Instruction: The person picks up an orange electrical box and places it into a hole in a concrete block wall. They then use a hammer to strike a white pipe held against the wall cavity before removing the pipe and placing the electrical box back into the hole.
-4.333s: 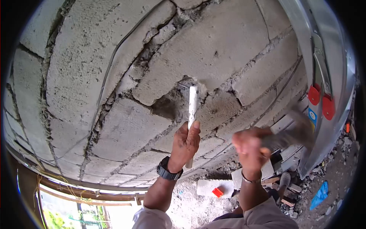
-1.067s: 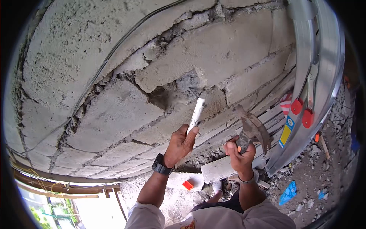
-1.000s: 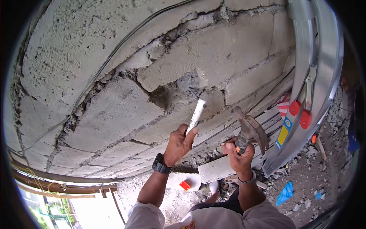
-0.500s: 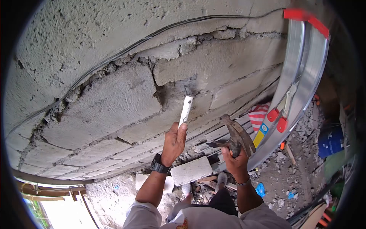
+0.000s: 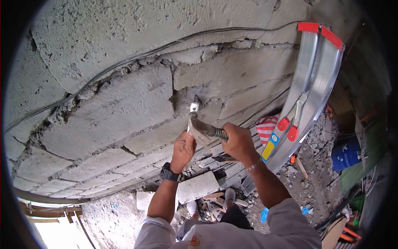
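Pipe [image 5: 194, 107], white and slim, stands near the centre of the view, its upper end at 12 o'clock from the left hand [image 5: 183, 150]. That hand's grip is wrapped around it, thumb showing, so the lower end is covered. Dark marks sit near its tip. Across its middle passes the hammer [image 5: 204, 128], hiding part of it; whether metal and pipe touch, I cannot tell. The right hand [image 5: 239, 143], at 2 o'clock from the left, has its grip closed around the ribbed dark handle, fingertips largely out of sight.

Just beyond the pipe's tip, at 12 o'clock, a shadowed hollow [image 5: 181, 99] opens in the rough grey block wall [image 5: 112, 103]; its depth is hard to make out. Crumbly joints divide the rectangular blocks, and a thin black cable [image 5: 166, 45] crosses above. At 2 o'clock leans a smooth aluminium ladder [image 5: 306, 66] with red caps, partly covering a red-striped bag [image 5: 266, 128]. Rubble blurs into darkness at 4 o'clock.
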